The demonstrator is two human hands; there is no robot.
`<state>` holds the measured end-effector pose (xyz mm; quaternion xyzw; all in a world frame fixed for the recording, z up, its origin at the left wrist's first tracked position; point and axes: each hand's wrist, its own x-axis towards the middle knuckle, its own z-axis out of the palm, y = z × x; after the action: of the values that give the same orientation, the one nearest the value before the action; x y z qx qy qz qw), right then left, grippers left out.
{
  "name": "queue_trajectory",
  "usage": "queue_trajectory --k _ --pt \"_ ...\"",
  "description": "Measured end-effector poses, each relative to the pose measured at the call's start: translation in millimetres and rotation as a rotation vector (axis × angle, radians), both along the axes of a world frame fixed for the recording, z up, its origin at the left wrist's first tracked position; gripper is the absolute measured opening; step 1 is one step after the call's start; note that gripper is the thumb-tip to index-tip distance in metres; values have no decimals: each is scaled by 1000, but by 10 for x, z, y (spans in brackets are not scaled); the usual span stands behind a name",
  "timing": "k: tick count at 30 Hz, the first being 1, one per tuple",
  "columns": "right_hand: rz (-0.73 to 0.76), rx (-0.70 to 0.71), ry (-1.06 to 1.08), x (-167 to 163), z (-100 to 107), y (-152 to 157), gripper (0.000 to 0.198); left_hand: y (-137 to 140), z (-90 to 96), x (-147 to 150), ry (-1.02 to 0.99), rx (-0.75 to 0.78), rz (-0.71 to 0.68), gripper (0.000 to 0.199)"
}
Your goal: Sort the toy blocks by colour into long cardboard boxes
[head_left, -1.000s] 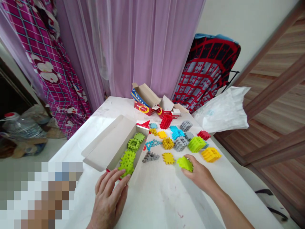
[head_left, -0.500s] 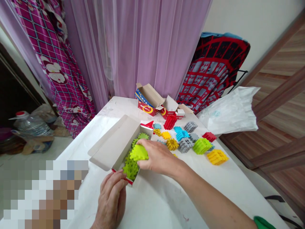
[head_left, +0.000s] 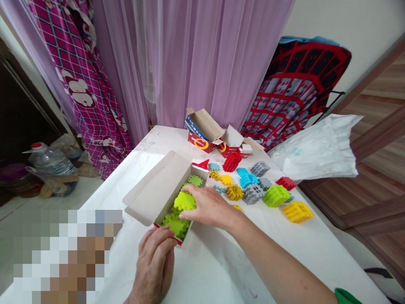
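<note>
My right hand (head_left: 209,204) reaches into an open cardboard box (head_left: 190,230), thumb and fingers around a lime-green toothed plastic block (head_left: 185,200). Other green toothed pieces (head_left: 175,223) lie in the box below and beyond it. At the near end of the box, my left hand (head_left: 156,257) has its fingers together over the red-edged rim; its thumb is hidden. The long lid flap (head_left: 155,190) is folded out to the left.
Right of the box lie toothed blocks in yellow (head_left: 297,212), green (head_left: 276,195), grey (head_left: 253,193), blue (head_left: 248,179) and red (head_left: 232,161). Opened red and blue boxes (head_left: 204,131) stand at the back. A white bag (head_left: 319,147) is at the right edge.
My right hand has lowered the lime-green block slightly into the box, and its thumb is spread a little wider. My left hand stays at the near rim. The whole view has shifted slightly.
</note>
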<state>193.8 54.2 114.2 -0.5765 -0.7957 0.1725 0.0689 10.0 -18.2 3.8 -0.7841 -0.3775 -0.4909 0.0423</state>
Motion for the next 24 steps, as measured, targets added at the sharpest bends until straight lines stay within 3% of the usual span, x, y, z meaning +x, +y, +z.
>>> queue_trajectory --k 9,13,18,24 --pt "41 43 -156 -90 -71 123 57 3 5 -3 21 16 -2 25" --pt "43 79 -121 -42 -75 121 54 8 -3 -4 33 16 -3 24" --pt "-140 145 -3 309 -18 68 28 26 -21 -14 48 39 -6 24" --pt "-292 129 -11 963 -101 -158 23 40 -42 -36 80 59 2 22"
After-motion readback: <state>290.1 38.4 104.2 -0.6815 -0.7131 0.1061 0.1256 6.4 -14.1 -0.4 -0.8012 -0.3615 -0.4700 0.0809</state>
